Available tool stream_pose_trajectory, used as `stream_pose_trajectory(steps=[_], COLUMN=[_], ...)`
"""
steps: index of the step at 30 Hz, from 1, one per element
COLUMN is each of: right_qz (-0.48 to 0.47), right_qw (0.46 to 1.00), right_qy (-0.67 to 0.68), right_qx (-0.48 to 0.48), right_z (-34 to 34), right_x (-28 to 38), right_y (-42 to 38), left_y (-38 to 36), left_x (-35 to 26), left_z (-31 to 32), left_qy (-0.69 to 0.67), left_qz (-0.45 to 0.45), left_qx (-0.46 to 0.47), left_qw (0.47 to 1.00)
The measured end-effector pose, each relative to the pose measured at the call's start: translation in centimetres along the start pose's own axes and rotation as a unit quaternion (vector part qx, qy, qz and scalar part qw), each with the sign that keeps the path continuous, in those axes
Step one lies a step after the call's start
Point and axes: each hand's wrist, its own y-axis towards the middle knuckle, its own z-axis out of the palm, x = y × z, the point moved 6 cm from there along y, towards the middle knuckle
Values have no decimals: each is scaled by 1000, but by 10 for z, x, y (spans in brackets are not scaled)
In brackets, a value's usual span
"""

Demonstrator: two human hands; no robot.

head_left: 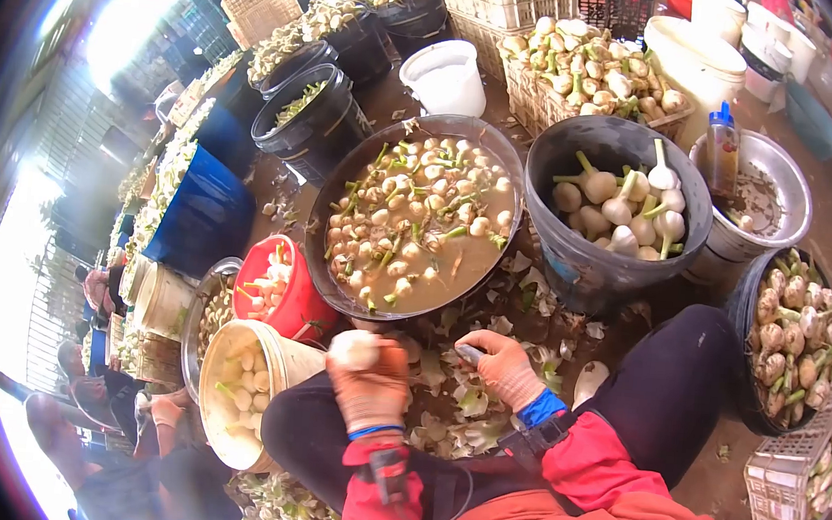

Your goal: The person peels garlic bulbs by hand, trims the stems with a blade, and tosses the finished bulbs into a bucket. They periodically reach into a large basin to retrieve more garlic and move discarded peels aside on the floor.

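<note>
My left hand point(374, 386), in an orange glove, is closed around a whitish garlic bulb point(354, 350), slightly blurred, just in front of the wide basin. My right hand point(509, 369), gloved too, grips a small knife point(469, 353) whose short grey end points left toward the bulb; the rest of it is hidden in the fingers. A gap separates the two hands. Below and between them, pale garlic peelings point(468, 401) cover the ground. The wide basin point(314, 252) beyond holds murky water with many garlic bulbs and stem pieces floating in it.
Close on the left stand a cream bucket point(283, 357) of peeled bulbs and a red bucket point(311, 296). A dark bucket point(582, 263) of white bulbs stands right of the basin. Farther right are a black tub point(742, 369) and a crate point(774, 489). Another person's hand point(168, 409) shows at left.
</note>
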Motion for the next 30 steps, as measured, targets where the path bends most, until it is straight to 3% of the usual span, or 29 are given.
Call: stream_pose_trajectory(steps=[2,3,4,5,6,8,10,12,13,14,16,18,19,20,22,23,24,26,27,29,30], right_qz=[19,35,49,10,44,-10,3,27,2,35,9,40,64,91,96,95,96,82,83,73,65], right_qw=[999,999,998,998,997,999,999,1000,1000,999,999,998,997,995,995,995,995,996,996,995,993], right_qy=[27,29,30,27,22,-19,-28,-12,0,-32,-48,-47,-39,-30,-23,-17,-14,-27,-17,-11,-7], right_qx=[-8,13,35,57,64,47,29,-7,-23,-12,-22,-22,-17,-13,-18,-20,-21,-30,-33,-66,-99], right_z=[0,5,10,16,22,25,23,17,15,11,6,3,2,2,1,2,2,2,2,-4,-7], right_x=[-6,-15,-24,-40,-46,-48,-48,-50,-54,-52,-43,-41,-41,-43,-43,-42,-42,-41,-36,-24,-22], right_y=[4,5,7,12,10,11,15,20,24,26,29,31,33,33,33,34,34,31,30,29,26], left_y=[-3,1,-8,-7,-1,38,91,151,178,204,245,246,236,238,223,208,190,162,149,117,96], left_x=[-68,-108,-126,-130,-127,-93,-39,29,57,82,107,120,124,129,140,133,125,117,110,96,91], left_z=[15,5,28,44,62,88,81,50,29,3,-31,-21,-12,-18,-23,-11,5,34,36,50,54], left_qy=[-60,-82,-75,-87,-100,20,245,433,526,612,843,936,939,938,901,865,866,690,691,495,497], left_qz=[127,205,290,316,342,208,211,-20,-80,-138,-151,-151,-150,-153,-251,-271,-273,-278,-279,-238,-237], left_qx=[76,24,58,22,-14,176,96,22,35,49,26,90,106,110,180,142,142,139,139,198,197], left_qw=[987,975,952,944,934,962,941,901,846,777,515,305,291,290,306,398,394,654,652,812,811])
